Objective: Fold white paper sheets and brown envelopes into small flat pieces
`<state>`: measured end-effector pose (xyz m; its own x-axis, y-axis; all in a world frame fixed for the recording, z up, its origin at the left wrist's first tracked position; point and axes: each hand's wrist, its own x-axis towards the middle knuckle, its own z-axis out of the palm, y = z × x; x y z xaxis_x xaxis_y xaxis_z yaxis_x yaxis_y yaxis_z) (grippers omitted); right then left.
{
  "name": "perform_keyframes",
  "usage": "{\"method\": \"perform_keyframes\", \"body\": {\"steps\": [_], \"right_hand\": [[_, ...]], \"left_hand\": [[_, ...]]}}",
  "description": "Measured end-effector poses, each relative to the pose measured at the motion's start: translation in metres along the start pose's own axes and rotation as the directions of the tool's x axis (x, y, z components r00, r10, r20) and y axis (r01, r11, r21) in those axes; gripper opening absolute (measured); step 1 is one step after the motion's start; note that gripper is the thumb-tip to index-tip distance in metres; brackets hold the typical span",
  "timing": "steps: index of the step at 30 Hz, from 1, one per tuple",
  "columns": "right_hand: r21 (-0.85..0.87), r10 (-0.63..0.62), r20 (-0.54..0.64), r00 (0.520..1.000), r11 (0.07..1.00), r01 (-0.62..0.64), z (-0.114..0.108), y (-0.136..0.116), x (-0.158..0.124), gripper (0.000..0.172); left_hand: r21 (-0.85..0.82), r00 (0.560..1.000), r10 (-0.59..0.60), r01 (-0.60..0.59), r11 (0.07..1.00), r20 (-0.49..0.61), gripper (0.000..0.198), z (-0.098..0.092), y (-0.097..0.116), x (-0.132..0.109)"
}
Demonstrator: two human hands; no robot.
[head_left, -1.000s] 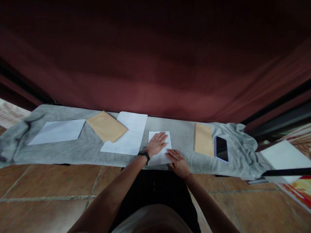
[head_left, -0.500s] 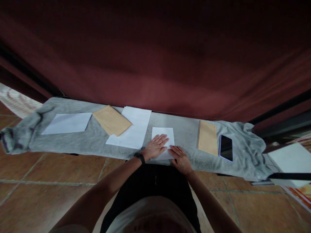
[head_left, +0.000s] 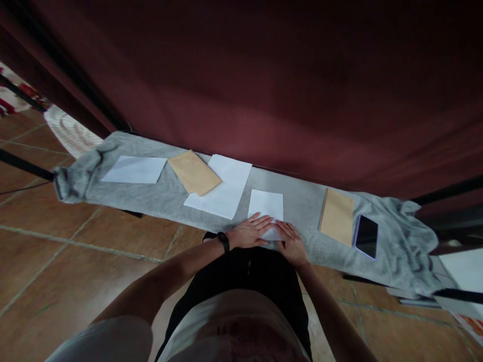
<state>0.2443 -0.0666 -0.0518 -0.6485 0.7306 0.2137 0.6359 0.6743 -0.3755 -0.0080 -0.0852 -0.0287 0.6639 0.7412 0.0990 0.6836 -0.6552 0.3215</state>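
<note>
A small white sheet of paper [head_left: 266,202], perhaps folded, lies on the grey cloth in front of me. My left hand [head_left: 249,232] rests flat across its near part, fingers stretched to the right. Beside it, my right hand [head_left: 292,244] lies on the paper's near right edge with fingers extended, its fingertips close to those of the left. The paper's near edge is partly hidden under both hands. To the left, a tan envelope [head_left: 194,173] overlaps a larger stack of white paper [head_left: 230,193].
Another white sheet [head_left: 134,169] lies at the far left of the grey cloth [head_left: 132,196]. On the right are a second tan envelope [head_left: 337,217] and a phone [head_left: 367,236] with a purple edge. A dark red curtain [head_left: 241,110] hangs behind the narrow surface.
My left hand has slid nearer to me, down to the paper's near part. My right hand stays by the right edge. The whole view has tilted and shifted.
</note>
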Motion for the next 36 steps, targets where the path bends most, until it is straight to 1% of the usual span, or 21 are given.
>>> {"method": "perform_keyframes", "body": {"steps": [3,6,11,14,16,18,21,23,24,25,27,30,31,33,36], "right_hand": [[0.002,0.001,0.012,1.000,1.000,-0.001,0.000,0.001,0.000,0.054],[0.011,-0.002,0.019,1.000,1.000,0.002,-0.001,0.002,0.000,0.054],[0.026,0.001,0.022,1.000,1.000,-0.002,0.000,0.002,0.000,0.056],[0.062,0.001,0.032,0.999,0.998,-0.003,-0.002,0.002,0.000,0.058],[0.134,-0.008,0.059,0.998,0.991,0.000,-0.006,0.007,-0.001,0.061],[0.248,-0.008,0.102,0.995,0.969,-0.018,-0.013,0.016,-0.002,0.062],[0.417,0.040,0.169,0.985,0.902,-0.109,-0.026,0.033,0.002,0.056],[0.452,0.104,0.167,0.981,0.876,-0.170,-0.029,0.039,0.010,0.050],[0.440,0.129,0.141,0.981,0.880,-0.179,-0.029,0.038,0.017,0.048],[0.413,0.125,0.119,0.985,0.896,-0.164,-0.026,0.035,0.025,0.046],[0.319,0.036,0.093,0.995,0.946,-0.065,-0.017,0.023,0.045,0.044],[0.118,-0.096,0.164,0.982,0.990,0.077,0.003,0.001,0.077,0.046],[0.054,-0.113,0.188,0.976,0.993,0.105,0.008,-0.005,0.087,0.046],[-0.048,-0.120,0.202,0.972,0.990,0.132,0.017,-0.010,0.104,0.046],[-0.147,-0.093,0.170,0.981,0.982,0.119,0.023,-0.005,0.123,0.047]], "left_hand": [[0.014,1.000,0.015,-0.016,1.000,0.008,0.070,0.000,0.004,-0.006],[0.013,1.000,0.010,-0.010,1.000,0.011,0.065,0.000,0.006,-0.009],[0.005,1.000,-0.009,0.009,1.000,0.016,0.054,-0.001,0.006,-0.008],[0.007,1.000,-0.002,0.002,1.000,-0.003,0.051,-0.001,0.004,-0.008],[0.016,1.000,0.004,-0.004,1.000,-0.017,0.050,0.000,0.004,-0.010],[0.035,1.000,0.011,-0.011,0.999,-0.021,0.048,0.001,0.003,-0.011],[0.083,1.000,0.023,-0.022,0.996,-0.013,0.046,0.002,0.003,-0.013],[0.113,0.999,0.032,-0.031,0.993,-0.014,0.046,0.002,0.003,-0.013],[0.122,0.999,0.042,-0.039,0.992,-0.020,0.046,0.003,0.002,-0.013],[0.129,0.998,0.053,-0.049,0.990,-0.030,0.046,0.004,0.002,-0.013],[0.137,0.996,0.072,-0.064,0.988,-0.055,0.045,0.006,0.001,-0.012],[0.130,0.992,0.089,-0.078,0.988,-0.087,0.040,0.009,-0.001,-0.012],[0.124,0.991,0.093,-0.080,0.989,-0.097,0.039,0.010,-0.002,-0.012],[0.114,0.989,0.093,-0.080,0.990,-0.113,0.040,0.009,-0.003,-0.012],[0.097,0.988,0.092,-0.080,0.992,-0.128,0.042,0.008,-0.003,-0.013]]}}
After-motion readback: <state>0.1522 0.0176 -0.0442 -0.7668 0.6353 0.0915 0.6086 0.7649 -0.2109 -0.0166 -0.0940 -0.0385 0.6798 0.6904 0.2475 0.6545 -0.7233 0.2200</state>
